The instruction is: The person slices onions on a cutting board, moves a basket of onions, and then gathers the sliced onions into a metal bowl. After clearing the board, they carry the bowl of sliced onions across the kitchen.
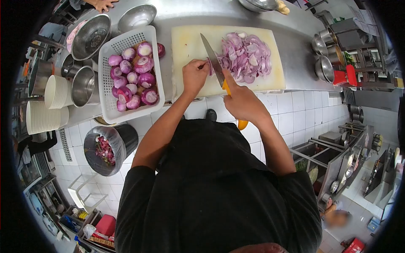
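My right hand (244,101) grips the yellow handle of a kitchen knife (214,58). The blade points away from me and slants left over the cutting board (185,42). Just left of the blade, my left hand (195,78) is closed, thumb and fingers pinched together above the board. A bit of purple onion shows between its fingertips and the blade; whether the fingers hold it is hidden. On the right of the blade lies a heap of sliced red onion (249,55). Whole peeled red onions (143,64) fill a white perforated basket (106,80) left of the board.
Metal bowls (137,18) stand behind the basket. Stacked white containers (46,116) are at the table's left end. A lined bin (90,154) with onion scraps sits on the floor below. Another person's hand (103,4) rests at the far edge. Bowls (325,67) stand at right.
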Demonstrator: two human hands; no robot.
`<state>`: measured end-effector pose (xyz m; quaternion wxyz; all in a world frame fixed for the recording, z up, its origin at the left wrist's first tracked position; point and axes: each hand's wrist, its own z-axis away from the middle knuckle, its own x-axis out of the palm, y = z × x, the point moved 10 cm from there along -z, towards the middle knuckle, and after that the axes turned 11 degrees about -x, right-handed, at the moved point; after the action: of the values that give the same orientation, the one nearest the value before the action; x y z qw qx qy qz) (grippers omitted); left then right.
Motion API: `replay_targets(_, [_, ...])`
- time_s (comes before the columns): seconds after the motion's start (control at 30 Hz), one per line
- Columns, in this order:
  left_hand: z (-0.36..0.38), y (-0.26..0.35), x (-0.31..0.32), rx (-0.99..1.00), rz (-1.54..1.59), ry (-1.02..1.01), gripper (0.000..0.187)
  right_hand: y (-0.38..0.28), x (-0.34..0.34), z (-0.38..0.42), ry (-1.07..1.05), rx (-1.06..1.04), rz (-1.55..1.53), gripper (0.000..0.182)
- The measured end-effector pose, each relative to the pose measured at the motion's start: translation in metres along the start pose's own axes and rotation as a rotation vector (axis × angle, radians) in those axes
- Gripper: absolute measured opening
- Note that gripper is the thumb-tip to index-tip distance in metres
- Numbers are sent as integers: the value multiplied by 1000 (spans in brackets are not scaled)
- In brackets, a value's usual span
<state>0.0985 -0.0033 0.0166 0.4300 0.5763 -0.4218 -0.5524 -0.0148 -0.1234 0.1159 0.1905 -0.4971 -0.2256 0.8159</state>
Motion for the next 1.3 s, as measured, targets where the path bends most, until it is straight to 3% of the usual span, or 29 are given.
replay_targets(0.7, [0, -3, 2, -34, 39, -23, 15, 8, 15, 0, 30, -20, 3, 76])
replay_targets(1.1, [-1, -7, 3, -55, -2, -29, 15, 13, 31, -11, 128, -88, -35, 78])
replay_targets(1.3, [1, -8, 4, -96, 65, -44, 16, 24, 51, -33, 274, -191, -16, 82])
